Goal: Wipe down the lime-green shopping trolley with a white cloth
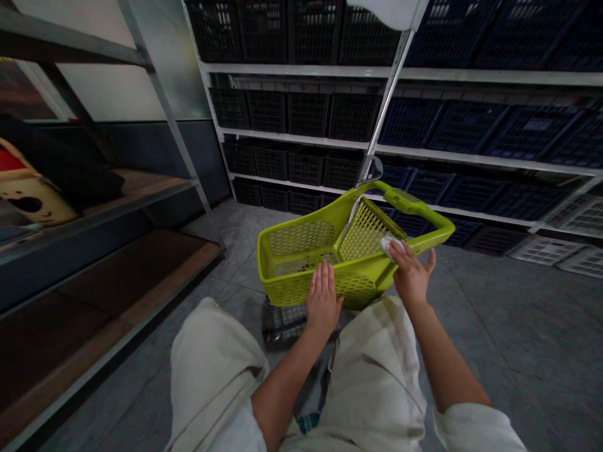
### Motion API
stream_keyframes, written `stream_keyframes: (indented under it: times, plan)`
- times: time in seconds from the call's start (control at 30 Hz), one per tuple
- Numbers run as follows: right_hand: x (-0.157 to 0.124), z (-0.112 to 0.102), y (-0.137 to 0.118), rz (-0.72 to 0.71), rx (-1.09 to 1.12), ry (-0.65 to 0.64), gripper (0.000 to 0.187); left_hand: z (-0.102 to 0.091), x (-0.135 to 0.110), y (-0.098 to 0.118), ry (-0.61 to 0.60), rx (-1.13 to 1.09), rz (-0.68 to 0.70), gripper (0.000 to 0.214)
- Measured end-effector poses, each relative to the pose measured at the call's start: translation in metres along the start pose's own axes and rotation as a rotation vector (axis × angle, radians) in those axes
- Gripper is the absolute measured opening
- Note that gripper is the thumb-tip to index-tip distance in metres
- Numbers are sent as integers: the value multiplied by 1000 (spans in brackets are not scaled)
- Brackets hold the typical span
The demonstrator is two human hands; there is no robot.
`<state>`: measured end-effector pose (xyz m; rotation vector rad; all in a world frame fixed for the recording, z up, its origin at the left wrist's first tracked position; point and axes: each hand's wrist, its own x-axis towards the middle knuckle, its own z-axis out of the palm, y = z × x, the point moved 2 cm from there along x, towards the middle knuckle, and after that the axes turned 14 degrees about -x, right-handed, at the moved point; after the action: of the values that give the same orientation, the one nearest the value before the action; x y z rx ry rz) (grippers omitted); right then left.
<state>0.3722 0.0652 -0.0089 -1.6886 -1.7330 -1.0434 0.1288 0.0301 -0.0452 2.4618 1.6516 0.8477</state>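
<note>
A lime-green plastic shopping cart [292, 289] with perforated sides stands in front of my knees, its looped handle [438, 235] pointing right. My left hand [324, 298] lies flat against the near side of the basket, fingers extended over the rim, holding nothing. My right hand [411, 270] pinches a crumpled white cloth or tissue [392, 246] against the near rim, close to where the handle begins. The green mesh flap [367, 229] at the basket's rear end stands tilted. Part of the dark lower base [282, 320] shows beneath the basket.
White-edged shelves hold several rows of black crates [308, 113] and blue crates [485, 129] along the back. At left stands a metal rack with wooden shelves [155, 182], carrying a yellow bag with a cartoon face [42, 198]. Grey tiled floor [490, 314] surrounds the cart.
</note>
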Motion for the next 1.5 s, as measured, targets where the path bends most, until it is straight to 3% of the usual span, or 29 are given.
stream_keyframes:
  times: [0.27, 0.53, 0.8, 1.07, 1.2, 1.37, 1.43, 1.5]
  plan:
    - [-7, 9, 7, 60, 65, 7, 65, 1, 0, 22, -27, 27, -32, 81]
    - [-6, 15, 16, 37, 290, 29, 69, -1, 0, 32, -35, 74, -52, 64]
    - [-12, 5, 22, 40, 332, 16, 72, 1, -18, 45, -79, -17, -49, 80]
    - [-11, 2, 27, 48, 276, 12, 60, -5, -21, 46, -110, 11, 30, 77]
    - [-22, -4, -3, -8, 202, -51, 66, 5, -23, 34, -61, 80, 139, 72]
    - [-47, -21, -71, -274, 280, -137, 73, 10, -23, 24, -16, 82, 171, 75]
    - [-47, -24, -71, -357, 273, -166, 74, 9, -22, 22, -28, 79, 162, 76]
    - [-37, -21, -48, -363, 226, -179, 75, 7, -20, 21, -50, 73, 150, 77]
